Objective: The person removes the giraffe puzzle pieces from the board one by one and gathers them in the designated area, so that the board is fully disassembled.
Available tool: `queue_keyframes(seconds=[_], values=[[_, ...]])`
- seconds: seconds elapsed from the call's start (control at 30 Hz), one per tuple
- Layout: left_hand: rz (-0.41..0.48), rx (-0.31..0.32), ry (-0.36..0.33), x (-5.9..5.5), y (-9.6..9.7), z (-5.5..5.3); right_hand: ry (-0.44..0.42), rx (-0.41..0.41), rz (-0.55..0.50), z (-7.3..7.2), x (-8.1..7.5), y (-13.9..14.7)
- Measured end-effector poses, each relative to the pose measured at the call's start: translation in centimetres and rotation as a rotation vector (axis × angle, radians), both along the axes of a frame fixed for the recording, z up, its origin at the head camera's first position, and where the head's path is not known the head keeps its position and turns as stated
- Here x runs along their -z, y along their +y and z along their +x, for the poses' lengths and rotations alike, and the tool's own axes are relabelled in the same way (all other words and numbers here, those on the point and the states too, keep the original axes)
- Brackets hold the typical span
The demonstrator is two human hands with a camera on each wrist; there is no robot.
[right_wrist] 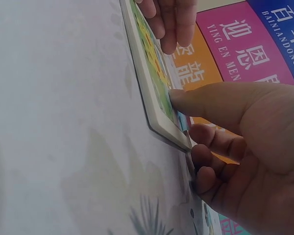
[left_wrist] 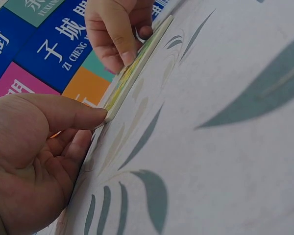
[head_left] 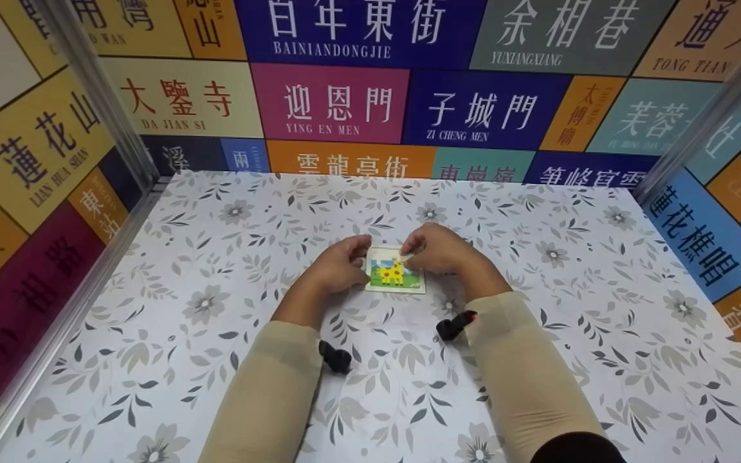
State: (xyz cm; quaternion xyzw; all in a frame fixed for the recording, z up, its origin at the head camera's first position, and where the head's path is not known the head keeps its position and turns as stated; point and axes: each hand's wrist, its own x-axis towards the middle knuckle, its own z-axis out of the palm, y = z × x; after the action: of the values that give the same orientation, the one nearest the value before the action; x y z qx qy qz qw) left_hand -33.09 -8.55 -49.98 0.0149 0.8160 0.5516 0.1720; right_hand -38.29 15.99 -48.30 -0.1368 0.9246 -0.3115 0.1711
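A small square giraffe puzzle [head_left: 391, 275], with a pale rim and a yellow spotted giraffe on green grass, lies on the flowered table. At its left side, my left hand [head_left: 341, 265] holds the edge, thumb at the near corner and the other fingers farther back. My right hand [head_left: 440, 252] covers the far right corner. In the right wrist view, the right thumb [right_wrist: 186, 100] presses on the picture while the curled fingers sit by the rim [right_wrist: 159, 120]. Whether a loose piece is pinched under that thumb, I cannot tell.
Grey leaves and flowers pattern the white tabletop [head_left: 216, 379]. Panels with coloured name tiles [head_left: 338, 103] stand along the back and both sides, joined by metal posts [head_left: 97, 83]. Small black cameras [head_left: 335, 357] sit on both sleeve cuffs. A dark round shape [head_left: 577, 449] overlaps the right sleeve.
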Motion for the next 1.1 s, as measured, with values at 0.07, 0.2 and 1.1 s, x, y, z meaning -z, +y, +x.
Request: queue_keyframes(seconds=[0.07,0.2,1.1], values=[[0.001,-0.002,-0.004,-0.01,0.03,0.01,0.008,0.0,-0.008,-0.05,-0.02,0.0],[0.002,-0.004,-0.015,-0.03,0.06,0.04,0.027,0.013,-0.025,-0.11,-0.08,0.02],[0.005,0.026,0.046,0.48,0.0,-0.19,-0.025,0.068,-0.074,-0.36,0.04,0.13]])
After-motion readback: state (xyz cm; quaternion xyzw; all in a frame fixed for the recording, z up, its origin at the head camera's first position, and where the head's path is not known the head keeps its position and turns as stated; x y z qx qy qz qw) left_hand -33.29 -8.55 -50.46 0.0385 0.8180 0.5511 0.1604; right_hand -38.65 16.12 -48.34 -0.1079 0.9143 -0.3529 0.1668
